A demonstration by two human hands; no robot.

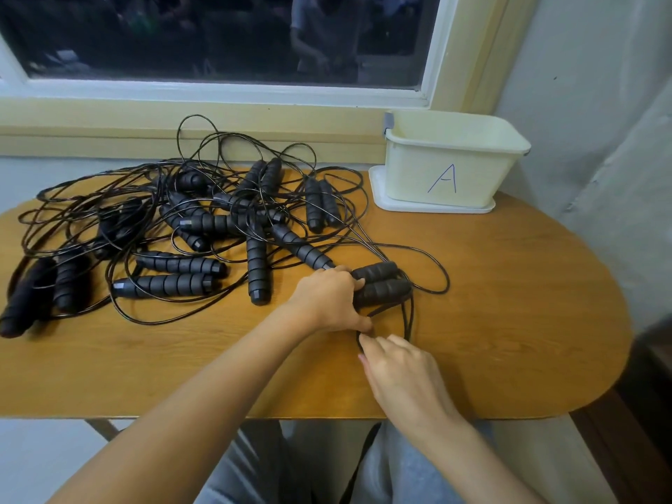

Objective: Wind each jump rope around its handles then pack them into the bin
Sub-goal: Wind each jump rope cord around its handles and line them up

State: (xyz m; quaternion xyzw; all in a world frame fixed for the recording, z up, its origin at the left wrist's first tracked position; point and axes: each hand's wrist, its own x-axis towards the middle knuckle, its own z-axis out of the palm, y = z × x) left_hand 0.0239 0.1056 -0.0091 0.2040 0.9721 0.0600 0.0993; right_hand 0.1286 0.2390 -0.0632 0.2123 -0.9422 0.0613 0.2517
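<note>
Right hand (403, 372) pinches the cord (408, 318) just nearside of the paired handles (381, 285). Left hand (327, 300) grips their left ends. Handle axis runs left-right, bin (454, 165) beyond.

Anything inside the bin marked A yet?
Only the bare inner walls of the bin show; nothing rises above its rim. Its floor is hidden behind the front wall.

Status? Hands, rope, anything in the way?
Left hand grips paired handles; right hand pinches cord. Rope not wound. Cord trails toward pile, may snag. Bin unobstructed.
</note>
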